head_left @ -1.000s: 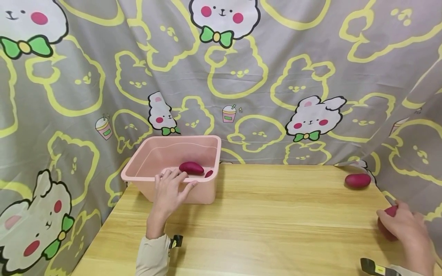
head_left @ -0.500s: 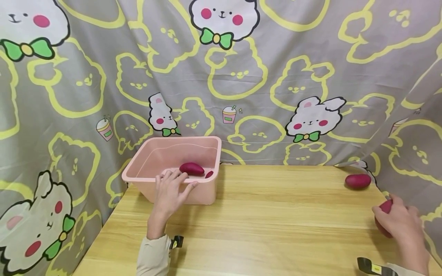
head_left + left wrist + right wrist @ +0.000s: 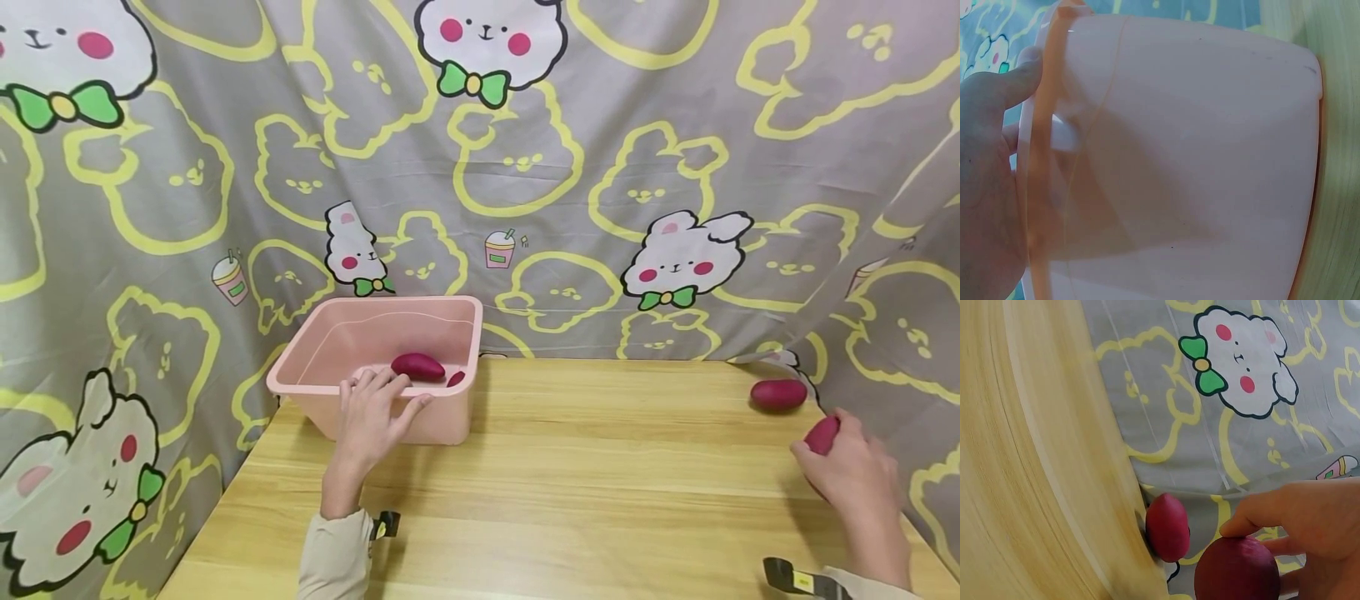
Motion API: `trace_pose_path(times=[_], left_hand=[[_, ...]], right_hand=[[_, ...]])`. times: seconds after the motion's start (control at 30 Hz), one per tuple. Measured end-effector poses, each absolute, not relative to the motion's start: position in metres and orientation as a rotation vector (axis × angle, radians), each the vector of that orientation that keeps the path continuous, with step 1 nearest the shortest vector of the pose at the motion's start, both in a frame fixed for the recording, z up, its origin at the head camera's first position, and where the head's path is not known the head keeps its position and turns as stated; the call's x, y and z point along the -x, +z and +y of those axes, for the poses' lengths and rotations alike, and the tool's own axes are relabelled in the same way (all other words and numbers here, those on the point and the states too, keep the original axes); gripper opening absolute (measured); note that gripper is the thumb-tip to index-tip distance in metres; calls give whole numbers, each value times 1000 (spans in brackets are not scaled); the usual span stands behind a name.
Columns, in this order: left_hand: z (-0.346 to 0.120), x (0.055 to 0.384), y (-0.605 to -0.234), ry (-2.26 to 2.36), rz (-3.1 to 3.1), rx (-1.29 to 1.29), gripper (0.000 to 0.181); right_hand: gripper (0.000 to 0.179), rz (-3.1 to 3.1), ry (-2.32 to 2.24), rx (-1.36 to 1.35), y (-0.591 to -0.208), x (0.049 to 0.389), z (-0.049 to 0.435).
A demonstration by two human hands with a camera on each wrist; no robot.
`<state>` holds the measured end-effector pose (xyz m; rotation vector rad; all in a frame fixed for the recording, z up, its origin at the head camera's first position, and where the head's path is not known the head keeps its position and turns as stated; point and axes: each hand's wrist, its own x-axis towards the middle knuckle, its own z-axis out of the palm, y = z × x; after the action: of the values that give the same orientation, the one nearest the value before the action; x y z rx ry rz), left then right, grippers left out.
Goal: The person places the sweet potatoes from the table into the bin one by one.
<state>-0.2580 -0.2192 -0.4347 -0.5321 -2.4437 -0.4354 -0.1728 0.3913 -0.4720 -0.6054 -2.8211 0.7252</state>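
Observation:
My left hand (image 3: pixel 371 421) rests at the near rim of a pink plastic bin (image 3: pixel 303 388), its fingers hooked over the edge. In the left wrist view the thumb lies against the rim above the bin's outer wall (image 3: pixel 1210 137). Inside the bin lies a purple sweet potato (image 3: pixel 417 367), with part of a second sweet potato (image 3: pixel 456 379) beside it. My right hand (image 3: pixel 855 471) grips another sweet potato (image 3: pixel 822 435) above the table's right side; the hand hides part of it. Beyond it, another sweet potato (image 3: pixel 1167 528) lies on the table near the back right corner.
The wooden table (image 3: pixel 600 483) runs between the bin and my right hand. A grey patterned curtain (image 3: pixel 555 192) hangs along its back and sides. A black strap (image 3: pixel 802 581) is on my right wrist, and another strap (image 3: pixel 385 525) is on my left.
My right hand has moved left and away from me, lifting the sweet potato. My left hand stays on the bin's rim.

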Motion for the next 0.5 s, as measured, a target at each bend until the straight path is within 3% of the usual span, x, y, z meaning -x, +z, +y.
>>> trace_pose_path(times=[0.5], left_hand=[[-218,258,-435,-439,-2410,549,33]], right_hand=[[69,-2647,605,336,-477,182,373]])
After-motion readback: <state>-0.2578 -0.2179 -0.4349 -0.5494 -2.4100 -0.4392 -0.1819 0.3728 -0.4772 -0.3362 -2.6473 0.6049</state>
